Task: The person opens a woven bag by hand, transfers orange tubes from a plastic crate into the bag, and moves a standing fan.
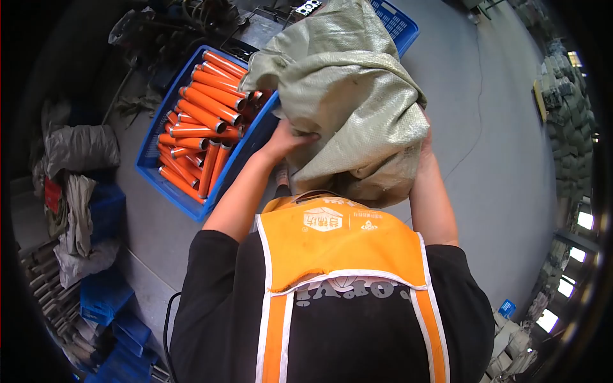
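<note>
A large pale green-grey woven sack (pixel 357 96) is bunched up in front of my body, its surface creased and shiny. My left hand (pixel 287 139) grips its left side, the thumb lying across the cloth and the other fingers partly covered by it. At the opposite edge, my right hand (pixel 426 133) holds the sack, with most of its fingers hidden behind the folds. Just left of the sack stands a blue plastic crate (pixel 148 143), filled with orange tubes (pixel 203 108) that have silvery ends. What the sack contains, if anything, cannot be seen.
Another blue crate (pixel 403 29) shows behind the sack at the top. Dark machinery (pixel 191 25) stands at the upper left. Blue bins (pixel 105 297) and pale sacks (pixel 83 150) line the left side. Piled grey goods (pixel 565 121) run along the right side of the grey floor (pixel 491 159).
</note>
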Motion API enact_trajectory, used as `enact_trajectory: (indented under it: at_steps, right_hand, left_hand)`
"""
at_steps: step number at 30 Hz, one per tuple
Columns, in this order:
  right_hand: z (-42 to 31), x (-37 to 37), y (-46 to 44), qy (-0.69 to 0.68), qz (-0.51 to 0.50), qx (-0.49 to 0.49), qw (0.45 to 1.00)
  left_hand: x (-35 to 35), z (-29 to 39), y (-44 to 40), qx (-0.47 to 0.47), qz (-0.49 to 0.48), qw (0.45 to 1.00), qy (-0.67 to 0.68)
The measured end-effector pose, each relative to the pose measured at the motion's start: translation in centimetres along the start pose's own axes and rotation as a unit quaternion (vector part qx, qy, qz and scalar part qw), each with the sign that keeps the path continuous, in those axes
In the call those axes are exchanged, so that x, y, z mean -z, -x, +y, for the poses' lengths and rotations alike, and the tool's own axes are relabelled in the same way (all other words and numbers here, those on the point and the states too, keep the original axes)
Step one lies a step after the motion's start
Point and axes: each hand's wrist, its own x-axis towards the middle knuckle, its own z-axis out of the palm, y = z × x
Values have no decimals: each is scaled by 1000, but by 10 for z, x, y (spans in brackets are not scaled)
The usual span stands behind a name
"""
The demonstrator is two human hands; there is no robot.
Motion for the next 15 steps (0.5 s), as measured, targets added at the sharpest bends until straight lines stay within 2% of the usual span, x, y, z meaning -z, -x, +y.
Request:
enact_trajectory:
  at_steps: [2, 3, 5, 6, 7, 8, 9, 10, 11, 12, 13, 15]
  right_hand:
    - [-11, 21, -1, 13, -22, 24, 999]
    - [-24, 24, 1, 56, 2, 42, 998]
    - [-55, 33, 9, 146, 56, 69, 985]
    - [-66, 37, 16, 175, 73, 59, 980]
    - [-76, 52, 17, 340, 86, 108, 930]
    - [-81, 56, 24, 500, 83, 68, 859]
    - [-82, 55, 31, 644, 76, 23, 761]
    - [-79, 51, 36, 665, 43, -70, 742]
    - [-74, 39, 41, 679, 11, -162, 716]
    - [-70, 32, 43, 648, -25, -214, 730]
    - [-67, 30, 46, 647, -22, -214, 732]
    - [-63, 27, 48, 396, -13, -136, 908]
  left_hand:
    - [-3, 35, -3, 9, -142, 989, -32]
    - [5, 44, -1, 7, -141, 990, -31]
    - [35, 55, 7, 104, -204, 947, 224]
    - [55, 69, 16, 68, -171, 928, 324]
    - [76, 80, 25, 33, -136, 897, 420]
    - [90, 81, 25, 33, -79, 901, 425]
    - [101, 81, 24, 32, -19, 903, 428]
    - [108, 75, 23, 35, -20, 903, 427]
    - [111, 64, 20, 70, 15, 926, 371]
    - [109, 52, 17, 104, 48, 943, 313]
    - [102, 35, 15, 119, 26, 964, 236]
    - [75, 2, 18, 168, -5, 972, 166]
